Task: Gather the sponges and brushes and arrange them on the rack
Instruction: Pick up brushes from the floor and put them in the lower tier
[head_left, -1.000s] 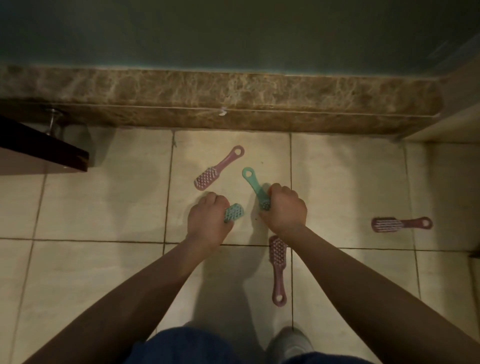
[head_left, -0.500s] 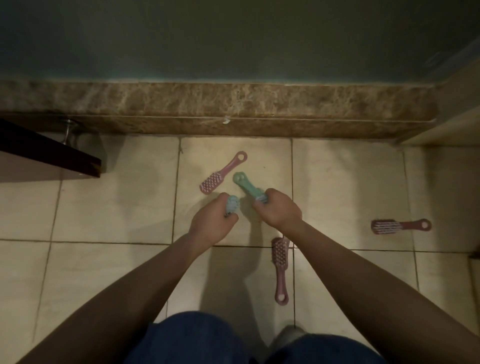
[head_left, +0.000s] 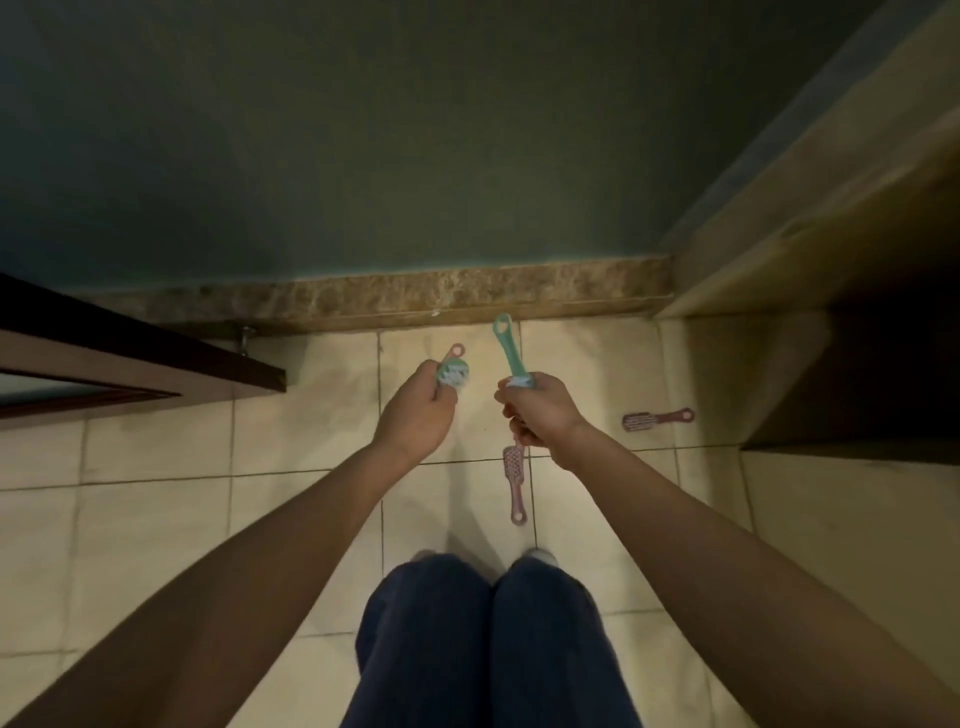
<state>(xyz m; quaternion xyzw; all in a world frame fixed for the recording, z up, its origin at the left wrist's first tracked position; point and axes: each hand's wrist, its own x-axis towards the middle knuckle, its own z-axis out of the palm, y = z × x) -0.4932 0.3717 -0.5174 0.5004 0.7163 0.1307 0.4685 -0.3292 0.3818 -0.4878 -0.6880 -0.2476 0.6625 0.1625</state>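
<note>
Brushes occupy both hands at center frame: the left hand (head_left: 415, 413) curls around a teal brush (head_left: 453, 373), bristles showing, while the right hand (head_left: 543, 413) grips a second teal brush (head_left: 506, 345), handle pointing up. A pink brush (head_left: 516, 483) lies on the tiled floor (head_left: 156, 452) just below; another pink brush (head_left: 657, 419) lies at right.

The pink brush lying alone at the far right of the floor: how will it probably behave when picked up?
The pink brush looks like thin moulded plastic, so probably stiff and light. It lies flat on the smooth tile floor, so it should slide rather than roll if pushed.
</note>
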